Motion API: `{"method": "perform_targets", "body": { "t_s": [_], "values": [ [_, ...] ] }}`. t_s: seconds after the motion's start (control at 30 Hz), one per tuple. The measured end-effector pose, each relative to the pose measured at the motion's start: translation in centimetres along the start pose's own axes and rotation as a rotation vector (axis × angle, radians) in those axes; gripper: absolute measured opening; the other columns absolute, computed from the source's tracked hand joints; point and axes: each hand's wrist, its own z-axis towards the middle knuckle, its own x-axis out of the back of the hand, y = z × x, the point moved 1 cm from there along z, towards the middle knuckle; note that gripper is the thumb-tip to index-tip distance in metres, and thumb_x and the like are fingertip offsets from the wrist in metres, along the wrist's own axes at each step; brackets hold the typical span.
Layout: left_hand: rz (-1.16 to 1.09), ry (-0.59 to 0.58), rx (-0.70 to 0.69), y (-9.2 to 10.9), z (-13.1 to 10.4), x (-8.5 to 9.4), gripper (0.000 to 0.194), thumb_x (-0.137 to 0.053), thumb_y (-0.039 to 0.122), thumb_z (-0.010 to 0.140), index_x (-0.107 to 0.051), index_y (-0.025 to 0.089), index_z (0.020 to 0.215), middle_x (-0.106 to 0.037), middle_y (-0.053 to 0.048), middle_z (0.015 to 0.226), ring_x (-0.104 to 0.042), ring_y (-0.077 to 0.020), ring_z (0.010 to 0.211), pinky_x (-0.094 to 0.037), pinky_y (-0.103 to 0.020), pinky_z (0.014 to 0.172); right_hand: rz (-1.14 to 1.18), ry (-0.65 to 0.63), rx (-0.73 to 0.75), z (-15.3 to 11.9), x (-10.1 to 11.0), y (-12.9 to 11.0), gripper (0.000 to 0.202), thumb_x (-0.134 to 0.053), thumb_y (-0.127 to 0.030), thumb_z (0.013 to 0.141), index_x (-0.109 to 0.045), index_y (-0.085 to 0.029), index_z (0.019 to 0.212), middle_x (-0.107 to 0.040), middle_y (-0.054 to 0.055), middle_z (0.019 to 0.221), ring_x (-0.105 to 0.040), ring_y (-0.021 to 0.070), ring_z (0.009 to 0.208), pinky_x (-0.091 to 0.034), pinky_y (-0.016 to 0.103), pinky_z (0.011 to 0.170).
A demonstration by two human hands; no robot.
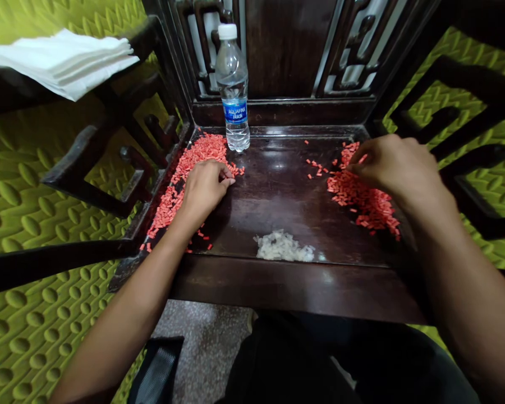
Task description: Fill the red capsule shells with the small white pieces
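Two hands point(206, 184), two red heaps point(202, 148) — pieces point(353, 193) uncountable, one whitish heap point(283, 247), one bottle point(235, 110), one tissue stack point(73, 59)

Two piles on the seat point(273, 196), all small red-orange bits, short and stubby from where I stand. Left pile point(202, 148): the bigger one, long strip down the left edge, back corner to front, thickest at the back. A few strays point(209, 247) off its front end. Right pile point(357, 193): smaller, uneven, also running back to front, near the right side. Loose bits point(317, 166) scattered just inward of it. Pieces lie every which way, heaped, loose. Ends too small to make out.
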Motion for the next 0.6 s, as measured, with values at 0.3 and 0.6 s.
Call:
{"method": "perform_targets", "body": {
  "t_s": [0.3, 0.6],
  "values": [
    [0.035, -0.009, -0.016, -0.5, 0.1, -0.7, 0.005, -0.070, 0.018, 0.087, -0.073, 0.021, 0.086, -0.077, -0.011, 0.100, -0.067, -0.0292, 0.097, -0.051, -0.040, 0.093, -0.043, -0.417, -0.218, 1.1, -4.9, -5.3, 0.010, -0.092, -0.025, 0.082, -0.082, -0.024, 0.083, -0.071, -0.003, 0.063, -0.057, 0.0122, 0.052, -0.039, 0.028, 0.050],
    [0.043, 0.015, -0.011, 0.5, -0.1, -0.6, 0.007, -0.063, 0.016, 0.087, -0.069, 0.020, 0.085, -0.077, -0.014, 0.100, -0.068, -0.0316, 0.100, -0.051, -0.044, 0.097, 0.136, -0.794, 0.027, -0.3, -10.8, -13.1, 0.014, -0.078, -0.006, 0.090, -0.078, -0.020, 0.091, -0.076, 0.001, 0.091, -0.066, 0.0163, 0.083, -0.043, 0.028, 0.072]
  ]
}}
